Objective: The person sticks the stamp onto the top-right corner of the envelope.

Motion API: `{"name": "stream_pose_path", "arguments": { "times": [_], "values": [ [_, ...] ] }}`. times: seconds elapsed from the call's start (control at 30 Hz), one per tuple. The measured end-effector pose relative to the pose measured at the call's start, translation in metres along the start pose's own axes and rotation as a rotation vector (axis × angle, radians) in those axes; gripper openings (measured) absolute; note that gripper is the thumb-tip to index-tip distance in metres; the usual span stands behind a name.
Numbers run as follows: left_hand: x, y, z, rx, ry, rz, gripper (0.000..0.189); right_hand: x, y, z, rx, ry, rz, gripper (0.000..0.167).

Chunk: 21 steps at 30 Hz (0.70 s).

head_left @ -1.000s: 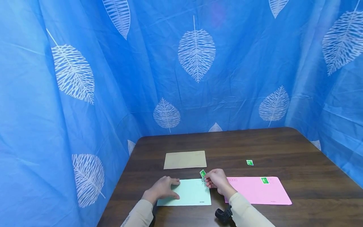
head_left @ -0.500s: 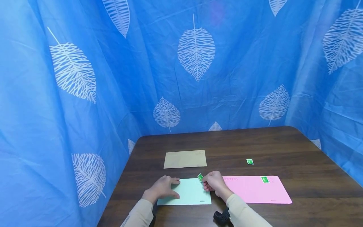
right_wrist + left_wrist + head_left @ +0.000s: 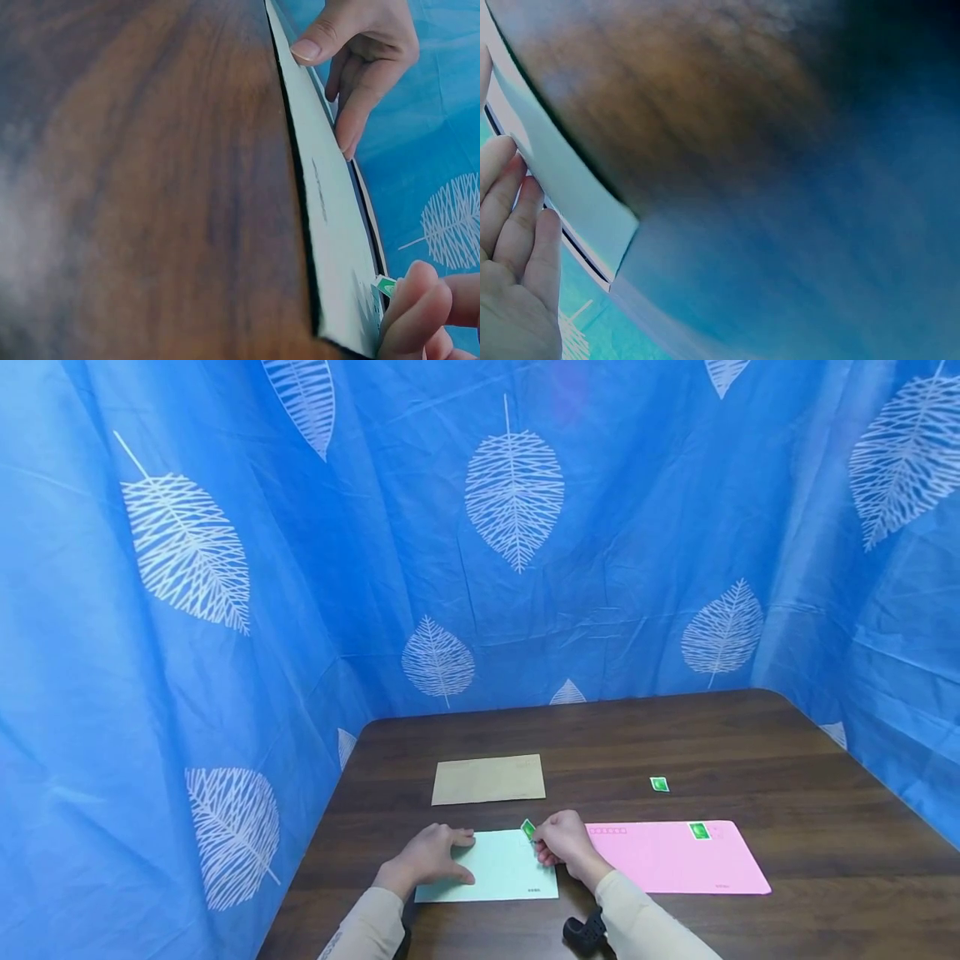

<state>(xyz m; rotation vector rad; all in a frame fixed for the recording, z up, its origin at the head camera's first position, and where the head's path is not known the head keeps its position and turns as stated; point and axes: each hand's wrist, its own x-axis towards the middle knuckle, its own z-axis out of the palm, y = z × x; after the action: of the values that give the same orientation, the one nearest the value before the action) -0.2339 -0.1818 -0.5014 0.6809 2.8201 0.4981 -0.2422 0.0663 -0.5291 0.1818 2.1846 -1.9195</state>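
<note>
A mint-green envelope [image 3: 498, 868] lies flat near the front of the table. On its left part rests my left hand [image 3: 430, 860], thumb and fingers spread; the left wrist view shows several fingers [image 3: 544, 255] extended along the envelope. Between thumb and fingers, my right hand [image 3: 566, 842] pinches a small green stamp [image 3: 528, 828] at the envelope's top right corner. The stamp is tilted, and in the right wrist view the stamp [image 3: 385, 286] is partly hidden by the fingertips. Whether it touches the paper I cannot tell.
A pink envelope [image 3: 667, 864] bearing a green stamp [image 3: 699, 831] lies to the right, partly behind my right hand. A tan envelope [image 3: 489, 780] lies farther back. One loose stamp [image 3: 659, 784] sits on the dark wooden table [image 3: 600, 735]. Blue leaf-patterned cloth [image 3: 600, 568] surrounds the table.
My right hand has moved slightly left and brought the stamp over the mint envelope's top right corner. The left hand has stayed in place.
</note>
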Motion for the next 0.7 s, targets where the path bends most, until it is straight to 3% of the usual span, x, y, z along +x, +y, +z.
{"name": "stream_pose_path", "arguments": {
  "times": [0.7],
  "values": [
    [0.0004,0.0015,-0.0025,-0.015,-0.016,0.003,0.063,0.0001,-0.009,-0.0001,-0.244,-0.063,-0.006,0.024]
  ]
}}
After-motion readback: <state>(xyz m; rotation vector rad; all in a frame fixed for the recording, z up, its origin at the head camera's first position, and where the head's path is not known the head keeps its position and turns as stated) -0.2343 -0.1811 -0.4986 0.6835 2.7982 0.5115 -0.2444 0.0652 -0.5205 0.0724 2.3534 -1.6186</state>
